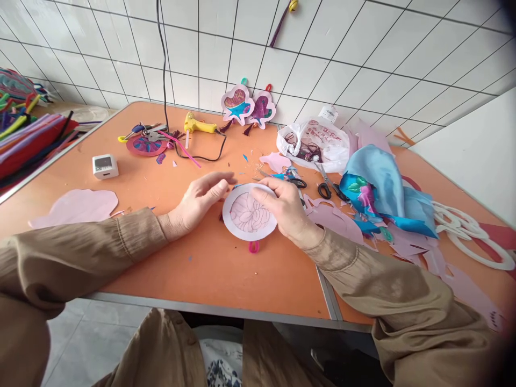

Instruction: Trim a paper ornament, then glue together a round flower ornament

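A round ornament (246, 215) with a pale pink rim and a fine line pattern in its middle is tilted up above the orange table. My right hand (284, 207) grips its upper right edge, thumb on the face and fingers behind. From its lower edge sticks a bright pink loop (253, 247). To the left, my left hand (199, 201) is held with fingers stretched toward the ornament, apart from its rim and holding nothing. What lies behind the ornament is mostly hidden.
A yellow glue gun (199, 124) with a black cord lies at the back. Black-handled scissors (328, 188) and blue fabric (374, 172) are on the right among pink scraps. Two finished ornaments (237, 105) lean on the tiled wall. A white charger (105, 166) stands left.
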